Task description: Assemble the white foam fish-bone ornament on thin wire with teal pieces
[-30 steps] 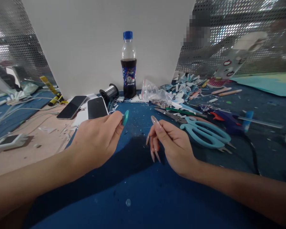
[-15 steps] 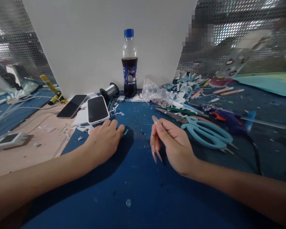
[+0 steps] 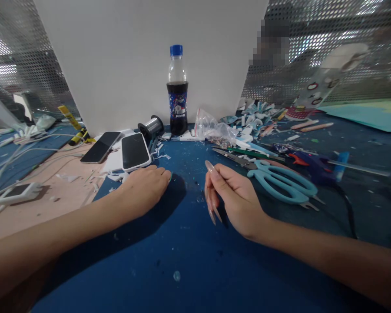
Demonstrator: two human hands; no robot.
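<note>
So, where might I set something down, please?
Mainly the near table, between the forearms, bare but for small spots; a narrower gap runs between left hand and right hand. It is crowded around phones, bottle and scissors.

The blue label (image 3: 173, 104) on the upright bottle (image 3: 177, 71) reads "PEPSI".

On my remote feed I see a blue tabletop (image 3: 195, 248), on it scissors (image 3: 259, 169), upright cola bottle (image 3: 177, 104), glue gun (image 3: 316, 169).
</note>
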